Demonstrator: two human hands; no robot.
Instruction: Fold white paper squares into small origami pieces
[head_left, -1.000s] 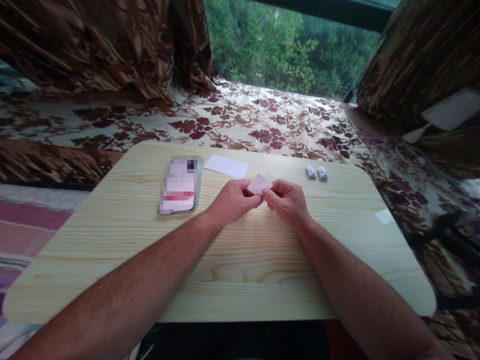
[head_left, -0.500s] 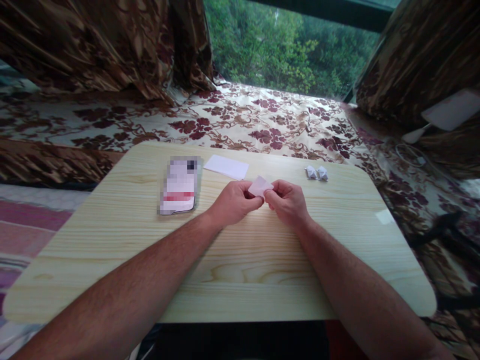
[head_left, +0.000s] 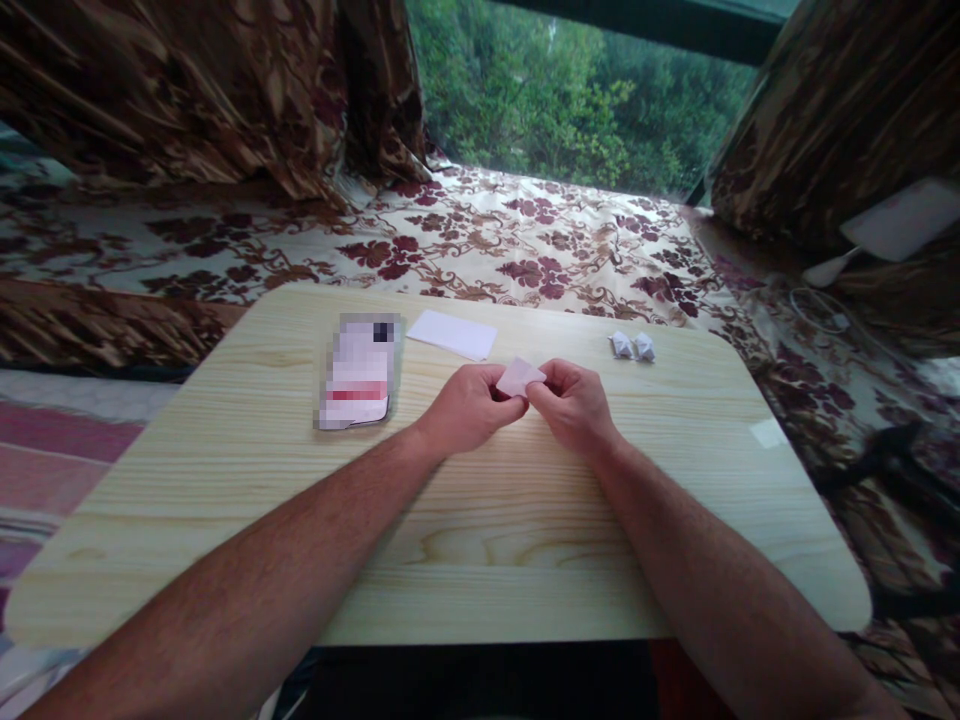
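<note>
A small folded piece of white paper (head_left: 519, 376) is held up between both hands above the middle of the table. My left hand (head_left: 474, 405) pinches its left side, thumb on the near edge. My right hand (head_left: 574, 400) grips the right corner, with the thumb lying over the paper's front. The fingers behind the paper are mostly hidden. Just beyond my left hand lies a flat stack of white paper (head_left: 452, 335). Two small folded paper shapes (head_left: 632, 347) sit side by side past my right hand.
A pixelated, phone-like object (head_left: 360, 372) lies on the light wooden table (head_left: 480, 560), left of the hands. A pale patch (head_left: 769, 433) is near the table's right edge. Behind stands a ledge with flowered cloth (head_left: 525, 240); a white lamp-like object (head_left: 900, 220) is at right.
The folded paper has tipped slightly lower and looks a little flatter. Both hands keep their hold, with barely any shift in position.
</note>
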